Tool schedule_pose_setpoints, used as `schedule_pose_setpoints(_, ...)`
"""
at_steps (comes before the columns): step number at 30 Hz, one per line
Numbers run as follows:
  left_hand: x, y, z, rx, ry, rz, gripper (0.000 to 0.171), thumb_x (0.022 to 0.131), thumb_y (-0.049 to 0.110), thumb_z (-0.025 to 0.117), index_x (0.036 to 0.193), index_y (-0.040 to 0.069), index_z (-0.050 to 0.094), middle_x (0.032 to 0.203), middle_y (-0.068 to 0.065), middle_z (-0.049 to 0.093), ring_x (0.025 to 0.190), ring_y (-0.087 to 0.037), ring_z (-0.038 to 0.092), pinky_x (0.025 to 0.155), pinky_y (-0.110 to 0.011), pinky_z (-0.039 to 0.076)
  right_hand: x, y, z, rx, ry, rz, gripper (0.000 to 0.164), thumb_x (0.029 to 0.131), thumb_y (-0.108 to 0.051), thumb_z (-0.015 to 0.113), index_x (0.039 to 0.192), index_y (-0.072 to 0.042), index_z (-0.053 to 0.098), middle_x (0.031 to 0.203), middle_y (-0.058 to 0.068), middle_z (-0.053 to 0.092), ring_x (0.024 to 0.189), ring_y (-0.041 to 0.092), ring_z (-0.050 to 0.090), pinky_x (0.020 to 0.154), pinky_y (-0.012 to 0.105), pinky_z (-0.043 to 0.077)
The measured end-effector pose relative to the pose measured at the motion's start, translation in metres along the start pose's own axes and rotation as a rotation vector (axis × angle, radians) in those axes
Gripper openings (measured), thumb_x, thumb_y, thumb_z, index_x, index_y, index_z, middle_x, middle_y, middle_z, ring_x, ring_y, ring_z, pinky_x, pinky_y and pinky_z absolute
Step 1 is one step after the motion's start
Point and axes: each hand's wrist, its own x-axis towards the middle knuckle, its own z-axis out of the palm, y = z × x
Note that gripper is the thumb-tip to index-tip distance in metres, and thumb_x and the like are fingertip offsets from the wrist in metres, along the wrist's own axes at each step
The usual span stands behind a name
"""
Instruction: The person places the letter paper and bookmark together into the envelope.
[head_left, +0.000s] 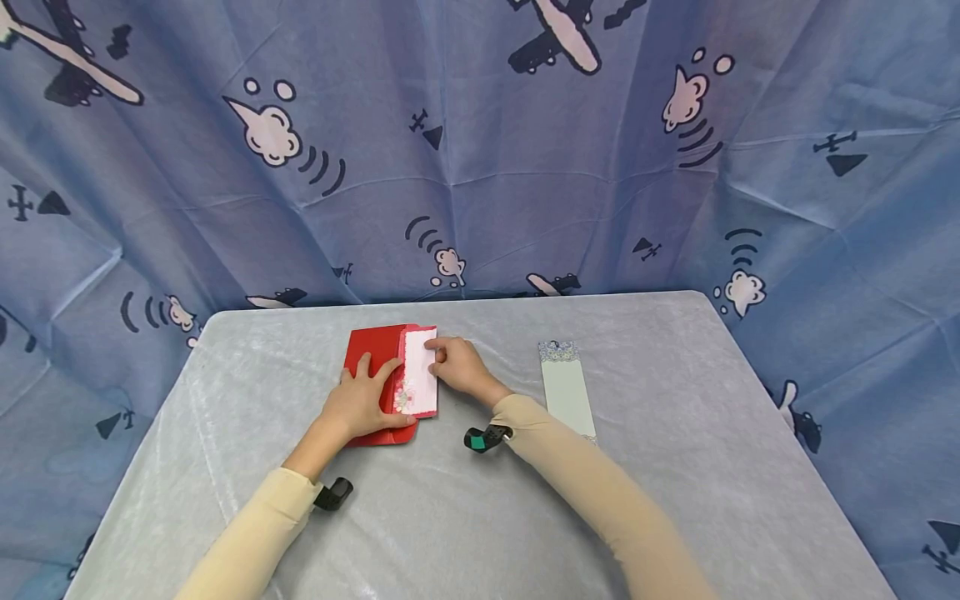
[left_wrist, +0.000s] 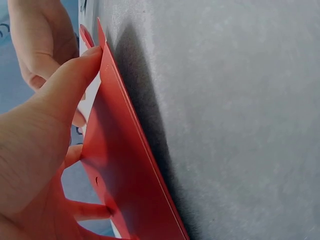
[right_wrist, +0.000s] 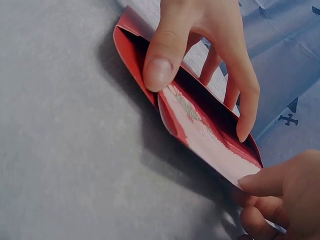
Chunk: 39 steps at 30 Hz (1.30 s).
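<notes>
A red envelope [head_left: 369,346] lies at the table's middle left, its mouth gaping to the right. Partly inside that mouth sits a pale pink card [head_left: 422,358] with red edges and a flower print. My left hand [head_left: 362,404] is spread over the envelope. In the right wrist view its thumb [right_wrist: 160,72] presses at the near corner of the mouth, and the index finger touches the far rim. My right hand [head_left: 461,365] pinches the card's outer edge between thumb and forefinger, also seen in the right wrist view; its other fingers are curled below.
To the right, a pale green card [head_left: 567,392] with a blue patterned top lies on the grey cloth-covered table [head_left: 712,467], partly behind the right sleeve [head_left: 592,483]. A blue curtain [head_left: 480,142] with airplane prints hangs behind the table.
</notes>
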Motion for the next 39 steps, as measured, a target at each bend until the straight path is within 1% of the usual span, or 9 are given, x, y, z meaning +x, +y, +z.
schedule_pose_setpoints(10,-0.0002,-0.0009,0.0015,0.000,0.010,0.009,0.103,0.071,0.062,0.079,0.153,0.018,0.034,0.155,-0.034,0.026,0.128,-0.066,0.040,0.084,-0.062,0.055,0.0005,-0.0027,0.0006,0.002,-0.003,0.005,0.036,0.086,-0.001,0.067,0.122,-0.001,0.067,0.070,-0.001,0.050,0.060,0.009,0.043,0.056,0.017,0.032)
schedule_pose_setpoints(22,0.0009,-0.0014,0.0030,-0.003,-0.008,-0.004,0.104,0.070,0.063,0.078,0.154,0.020,0.033,0.157,-0.032,0.025,0.130,-0.065,0.039,0.089,-0.063,0.053,0.0045,-0.0031,0.0053,-0.042,-0.005,0.006,0.035,0.086,-0.003,0.068,0.121,-0.003,0.068,0.071,-0.002,0.052,0.062,0.008,0.045,0.057,0.017,0.033)
schedule_pose_setpoints(27,0.0005,-0.0012,0.0030,-0.015,-0.001,-0.003,0.103,0.070,0.062,0.079,0.153,0.021,0.033,0.157,-0.032,0.025,0.130,-0.065,0.038,0.089,-0.063,0.053,0.0041,-0.0044,0.0055,-0.048,-0.012,0.016,0.035,0.087,-0.004,0.068,0.122,-0.003,0.068,0.071,-0.001,0.052,0.061,0.009,0.045,0.056,0.017,0.033)
schedule_pose_setpoints(31,0.0009,-0.0014,0.0034,-0.014,0.001,-0.003,0.103,0.070,0.062,0.079,0.153,0.021,0.034,0.157,-0.032,0.026,0.130,-0.065,0.038,0.089,-0.063,0.053,0.0040,-0.0053,0.0054,-0.064,-0.011,0.001,0.035,0.086,-0.004,0.068,0.121,-0.003,0.069,0.071,-0.001,0.054,0.061,0.008,0.045,0.056,0.017,0.033)
schedule_pose_setpoints(34,0.0011,-0.0019,0.0038,-0.006,0.004,0.001,0.103,0.070,0.062,0.079,0.153,0.020,0.035,0.156,-0.033,0.027,0.128,-0.065,0.040,0.088,-0.063,0.054,0.0044,-0.0055,0.0062,-0.077,-0.012,-0.011,0.035,0.085,-0.004,0.068,0.121,-0.003,0.069,0.071,-0.001,0.054,0.060,0.008,0.045,0.056,0.016,0.034)
schedule_pose_setpoints(39,0.0006,-0.0015,0.0035,-0.004,0.009,0.006,0.102,0.069,0.062,0.080,0.152,0.019,0.036,0.155,-0.033,0.028,0.127,-0.065,0.041,0.086,-0.063,0.054,0.0055,-0.0058,0.0078,-0.087,-0.022,-0.007,0.035,0.087,-0.005,0.068,0.122,-0.005,0.068,0.070,-0.002,0.053,0.060,0.007,0.045,0.055,0.016,0.033)
